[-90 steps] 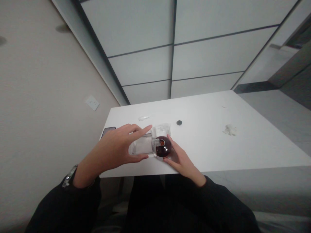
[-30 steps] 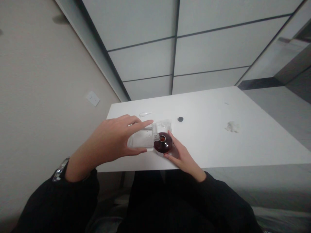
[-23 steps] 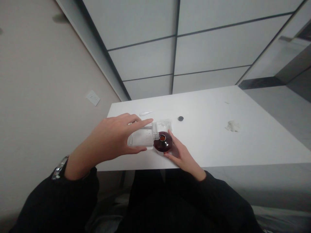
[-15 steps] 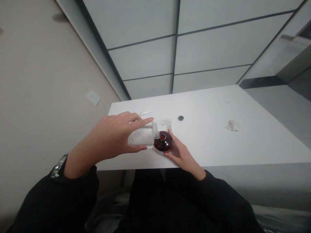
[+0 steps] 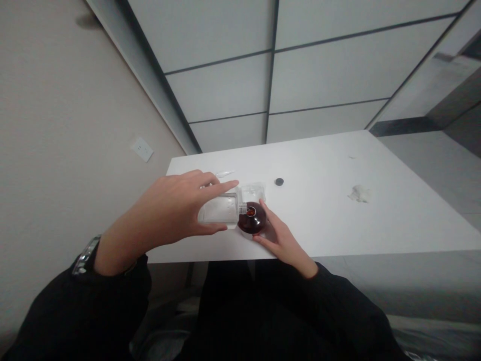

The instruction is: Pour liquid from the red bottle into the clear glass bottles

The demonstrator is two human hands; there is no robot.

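Observation:
My left hand [image 5: 169,208] grips a clear rectangular glass bottle [image 5: 218,212] from above, thumb below and fingers along the top. The bottle lies tilted on its side, with its narrow neck [image 5: 243,208] pointing right, at the mouth of a round bottle [image 5: 252,220] of dark red liquid. My right hand [image 5: 281,239] holds that round bottle from the near side. Its opening shows a reddish-orange centre. I cannot tell whether the clear bottle holds any liquid.
A clear plastic bag [image 5: 252,191] lies just behind the bottles on the white table [image 5: 319,220]. Farther back are a clear dropper [image 5: 225,174] and a small black cap [image 5: 278,181]. A crumpled tissue [image 5: 358,193] lies to the right. A wall [image 5: 56,150] borders the table's left side.
The clear bottle has tilted slightly, and my left hand has shifted with it. The neck stays at the round bottle's mouth. The whole view has drifted a little.

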